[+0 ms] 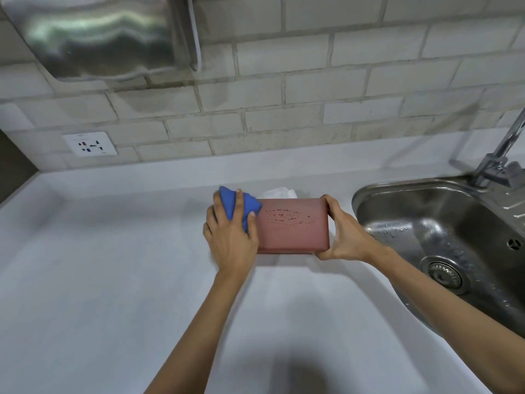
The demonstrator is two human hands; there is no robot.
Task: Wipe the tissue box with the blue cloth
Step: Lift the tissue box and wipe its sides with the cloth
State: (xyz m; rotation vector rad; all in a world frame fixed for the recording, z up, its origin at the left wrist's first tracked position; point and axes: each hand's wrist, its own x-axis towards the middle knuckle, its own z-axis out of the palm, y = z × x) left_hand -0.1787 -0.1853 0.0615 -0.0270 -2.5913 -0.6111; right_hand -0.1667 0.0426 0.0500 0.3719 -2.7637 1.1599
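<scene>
Head view: a person at a pale counter (113, 280) steadies a tissue box (292, 226) at centre frame, just left of the steel sink (443, 237).
Box: reddish-brown, tipped up so a broad face with a faint printed mark turns to the camera; a white tissue (279, 192) shows behind its far edge.
Left hand (230, 240): fingers curled tight around a bunched blue cloth (245, 204), pressed against the box's left end.
Right hand (341, 231): thumb on the top right corner, fingers wrapped under the lower right corner, clamping the box firmly.
Surroundings: tiled wall, a wall socket (90, 144) at left of frame, a tap (500, 155) at the right edge, a shiny steel hood (99, 35) at upper left.
Step in hand, as judged: wiping the left end, with the broad face likely next.
Doing it well: keep the right-hand clamp steady so the box does not skid; sweep the cloth flat, in overlapping passes from left to right, turning the box for each side.
Caution: keep the cloth clear of the tissue, and the box away from the wet sink.
</scene>
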